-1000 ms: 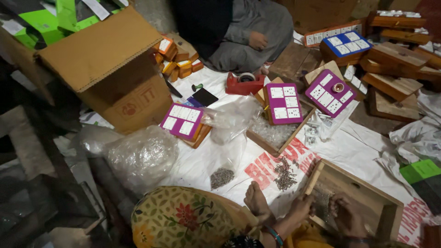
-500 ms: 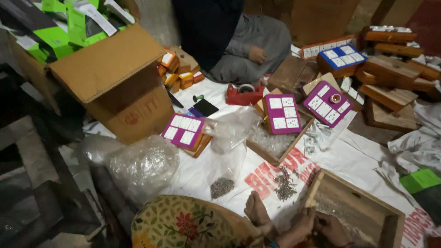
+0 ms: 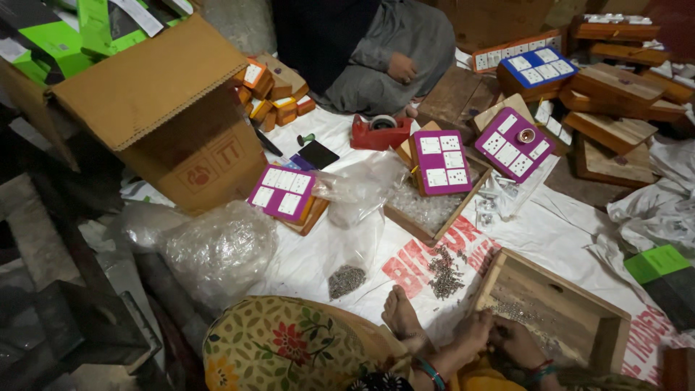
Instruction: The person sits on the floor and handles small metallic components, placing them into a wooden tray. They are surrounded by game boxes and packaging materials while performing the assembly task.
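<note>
I sit on the floor with my bare foot on a white printed sheet. My left hand rests at the near left corner of a shallow wooden tray that holds small metal pieces. My right hand is just beside it, fingers curled down over the tray's near edge. Both wrists wear bangles. Whether either hand holds anything is hidden by the fingers. A small heap of dark screws lies on the sheet just left of the tray.
Another person sits cross-legged at the far side. A big open cardboard box stands at left, clear plastic bags below it. Purple cards with white labels, a red tape dispenser, stacked wooden trays and a green box lie around.
My two hands have drawn closer together at the tray's near corner. The view has shifted slightly; nothing else has moved.
</note>
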